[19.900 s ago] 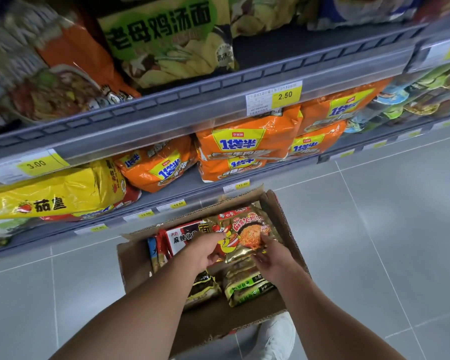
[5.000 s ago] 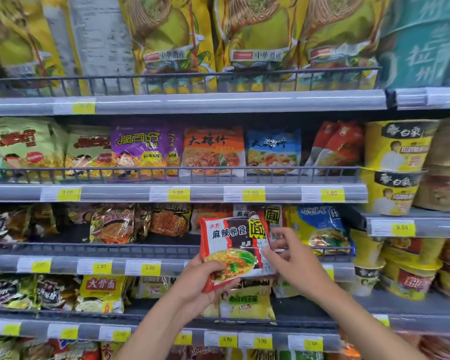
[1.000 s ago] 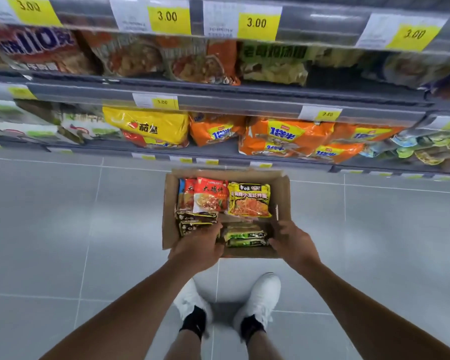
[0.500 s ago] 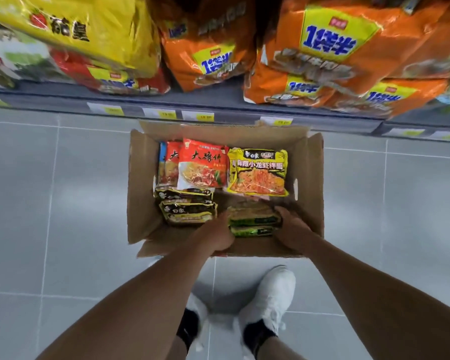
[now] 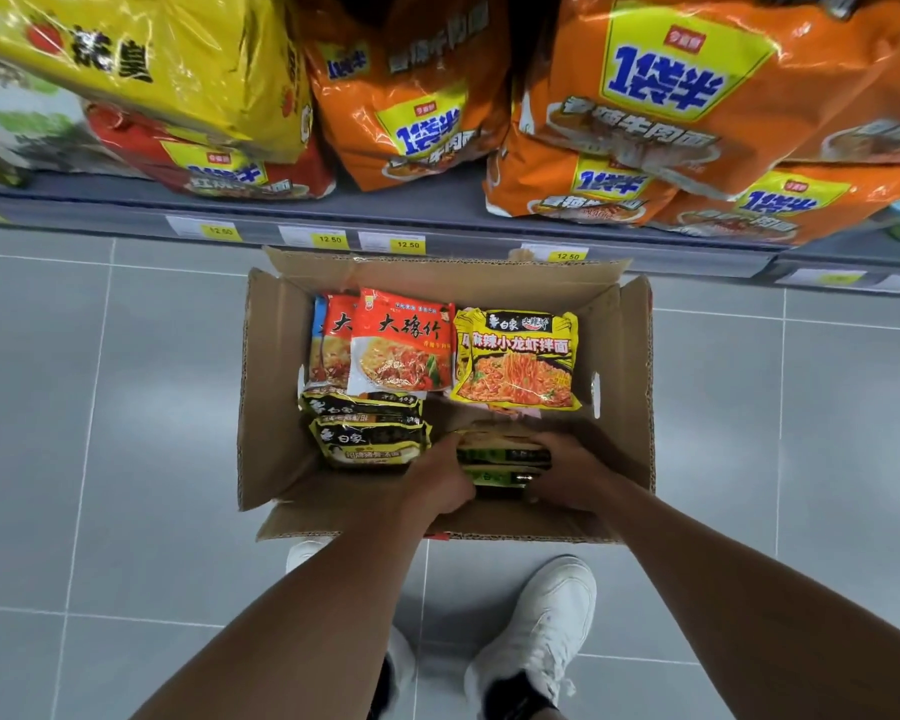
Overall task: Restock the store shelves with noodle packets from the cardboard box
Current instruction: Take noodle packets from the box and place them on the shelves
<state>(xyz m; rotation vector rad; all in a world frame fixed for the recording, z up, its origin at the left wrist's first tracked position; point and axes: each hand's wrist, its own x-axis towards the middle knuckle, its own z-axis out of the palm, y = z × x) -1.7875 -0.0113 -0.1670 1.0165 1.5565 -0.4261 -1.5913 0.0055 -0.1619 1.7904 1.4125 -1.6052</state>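
The cardboard box [image 5: 276, 407] stands on the floor [image 5: 100, 407], just before the shelf [image 5: 437, 210], where multipacks [image 5: 645, 96] lie. Inside the box, the far-left packets [image 5: 401, 345] overlap beside the far-right packet [image 5: 520, 361]; the near-left stack [image 5: 370, 439] lies before them. The near-right stack [image 5: 505, 454] sits in the box between the left hand [image 5: 440, 480] and right hand [image 5: 567, 475], both gripping its sides. Shoes [image 5: 541, 615] stand just nearer than the box.

- The brown corrugated cardboard box [image 5: 271, 387] reads to me as matt, rough paperboard, with fluting showing along its cut edges.
- The red plastic noodle packet [image 5: 401, 345] and the yellow plastic noodle packet [image 5: 518, 356] are glossy, lightly creased film.
- The green-and-black noodle packets [image 5: 505, 453] look like the same slick wrap.
- I get strong glare off the big orange plastic bags [image 5: 645, 96], which are shiny and crinkled.
- The grey floor tiles [image 5: 100, 407] look smooth with a soft sheen.
- The grey shelf [image 5: 411, 205] looks matt and smooth.
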